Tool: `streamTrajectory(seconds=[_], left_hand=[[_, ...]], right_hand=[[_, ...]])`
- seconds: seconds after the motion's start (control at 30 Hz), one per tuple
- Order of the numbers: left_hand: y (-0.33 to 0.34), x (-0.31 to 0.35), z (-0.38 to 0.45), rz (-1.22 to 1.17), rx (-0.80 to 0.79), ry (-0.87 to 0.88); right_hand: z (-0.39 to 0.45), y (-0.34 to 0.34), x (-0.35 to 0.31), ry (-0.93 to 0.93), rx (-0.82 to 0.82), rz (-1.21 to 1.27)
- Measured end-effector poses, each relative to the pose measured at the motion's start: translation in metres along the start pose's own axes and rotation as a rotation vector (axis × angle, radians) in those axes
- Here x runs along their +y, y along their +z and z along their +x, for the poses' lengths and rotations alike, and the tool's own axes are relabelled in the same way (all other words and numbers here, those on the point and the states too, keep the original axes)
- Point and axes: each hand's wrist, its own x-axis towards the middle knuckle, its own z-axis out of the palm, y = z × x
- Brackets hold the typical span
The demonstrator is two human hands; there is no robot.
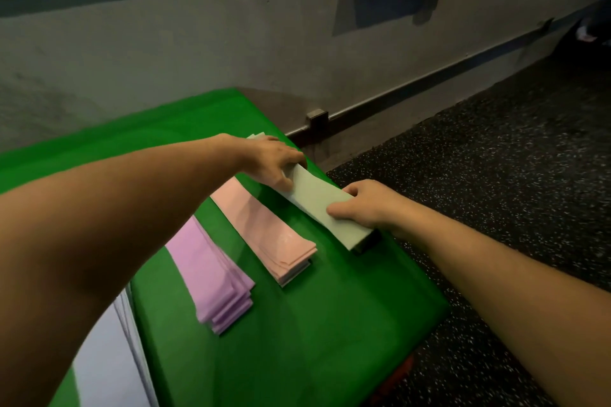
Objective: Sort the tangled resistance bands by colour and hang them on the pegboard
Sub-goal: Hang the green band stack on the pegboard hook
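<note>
Two hands squaring the green stack

Left hand point(276, 162) and right hand point(358, 205) both pinch the pale green flat rubber band stack point(317, 200) at the green table's point(297, 324) right edge. I'd tap its ends flush, parallel to the pink band stack point(264, 225), before any hanging.

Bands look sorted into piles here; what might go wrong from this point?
1. The pale green stack, gripped by the left hand and right hand, lies at the green table edge; it may slip off.
2. The left arm crosses above the pink stack and may disturb it.
</note>
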Motion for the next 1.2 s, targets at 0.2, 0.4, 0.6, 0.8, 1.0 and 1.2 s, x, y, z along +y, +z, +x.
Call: streamTrajectory(seconds=[0.2, 0.4, 0.6, 0.8, 1.0, 1.2], left_hand=[[-0.012, -0.008, -0.017, -0.048, 0.084, 0.017], [-0.04, -0.012, -0.073, -0.115, 0.328, 0.055], [-0.066, -0.004, -0.183, -0.017, 0.51, -0.024], [-0.037, 0.007, -0.319, -0.112, 0.434, -0.14], [0.045, 0.027, -0.445, -0.162, 0.373, -0.259], [0.157, 0.047, -0.535, -0.258, 0.274, -0.445]], right_hand=[[-0.013, -0.011, -0.007, -0.097, 0.085, -0.054], [-0.054, -0.036, -0.041, -0.253, 0.186, -0.096], [-0.115, -0.04, -0.097, -0.422, 0.222, -0.152], [-0.173, 0.007, -0.147, -0.521, 0.158, -0.252], [-0.219, 0.096, -0.179, -0.622, -0.004, -0.356], [-0.237, 0.206, -0.196, -0.726, -0.256, -0.516]])
